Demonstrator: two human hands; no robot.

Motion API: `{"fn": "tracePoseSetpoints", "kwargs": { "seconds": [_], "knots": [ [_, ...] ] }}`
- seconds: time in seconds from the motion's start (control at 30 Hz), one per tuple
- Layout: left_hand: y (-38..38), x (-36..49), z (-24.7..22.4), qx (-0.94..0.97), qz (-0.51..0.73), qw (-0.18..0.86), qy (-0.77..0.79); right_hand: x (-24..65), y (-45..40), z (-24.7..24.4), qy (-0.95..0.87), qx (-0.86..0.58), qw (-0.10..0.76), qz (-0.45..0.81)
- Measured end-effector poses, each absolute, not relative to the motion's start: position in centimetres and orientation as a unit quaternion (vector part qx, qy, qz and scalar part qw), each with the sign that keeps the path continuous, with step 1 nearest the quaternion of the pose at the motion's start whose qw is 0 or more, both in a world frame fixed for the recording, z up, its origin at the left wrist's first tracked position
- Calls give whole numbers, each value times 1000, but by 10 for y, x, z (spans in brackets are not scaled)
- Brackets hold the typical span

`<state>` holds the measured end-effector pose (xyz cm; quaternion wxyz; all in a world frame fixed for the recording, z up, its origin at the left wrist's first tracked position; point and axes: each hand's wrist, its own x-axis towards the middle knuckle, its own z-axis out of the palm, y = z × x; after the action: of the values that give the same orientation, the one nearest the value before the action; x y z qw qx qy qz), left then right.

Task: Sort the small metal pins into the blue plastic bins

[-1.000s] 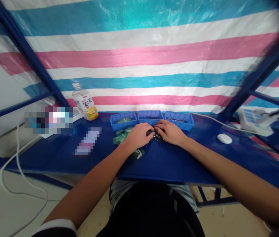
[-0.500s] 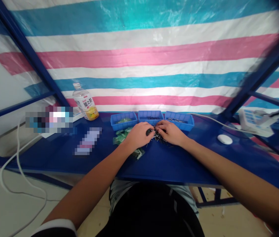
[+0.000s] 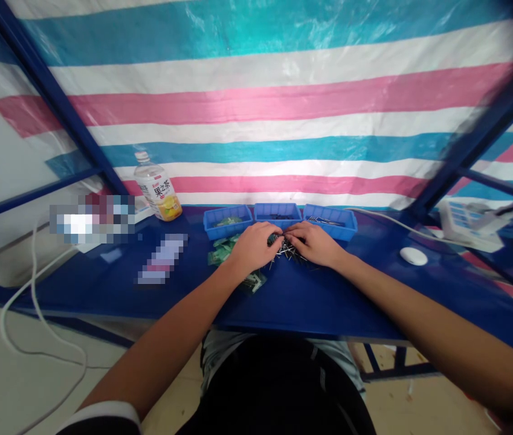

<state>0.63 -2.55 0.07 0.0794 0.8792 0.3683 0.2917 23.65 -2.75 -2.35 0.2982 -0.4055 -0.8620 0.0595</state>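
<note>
The left hand [image 3: 256, 244] and right hand [image 3: 315, 243] meet with their fingertips close together, both partly curled with the palms turned down over a loose heap of slim black and silvery stick-like pieces [image 3: 289, 251] on the blue, smooth-topped desk [image 3: 329, 308]. Good handling here probably means light fingertip work: tease one piece free at a time, keep the wrists low, and avoid sweeping the heap into the green, clear-wrapped flat packets [image 3: 223, 249] beside the left hand. The left thumb and fingers bend around something dark, but I cannot tell whether it is gripped. The right fingers touch the heap's far edge; whether they pinch a piece is hidden. Just beyond the hands stands a row of shallow blue rectangular plastic bins [image 3: 342, 234].
</note>
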Motion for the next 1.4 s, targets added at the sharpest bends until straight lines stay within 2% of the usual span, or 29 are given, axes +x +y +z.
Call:
{"fn": "tracePoseSetpoints", "kwargs": {
  "seconds": [0.13, 0.37, 0.63, 0.8, 1.03, 1.17, 1.4],
  "knots": [
    [-24, 5, -1, 875, 301, 81, 369, 237, -28, -23, -858, -399, 318, 62],
    [-21, 6, -4, 854, 335, 114, 381, 239, -34, -18, -807, -398, 424, 99],
    [-31, 8, 6, 862, 310, 176, 360, 229, -41, -22, -690, -385, 511, 338],
    [-26, 7, 2, 860, 332, 170, 349, 225, -43, -20, -649, -386, 523, 394],
    [-19, 5, -1, 868, 359, 143, 312, 231, -44, -17, -686, -415, 496, 335],
    [-21, 7, 4, 853, 383, 154, 320, 232, -44, -17, -724, -437, 471, 250],
    [-28, 9, 8, 854, 372, 185, 312, 232, -48, -18, -773, -420, 428, 207]
  ]
}}
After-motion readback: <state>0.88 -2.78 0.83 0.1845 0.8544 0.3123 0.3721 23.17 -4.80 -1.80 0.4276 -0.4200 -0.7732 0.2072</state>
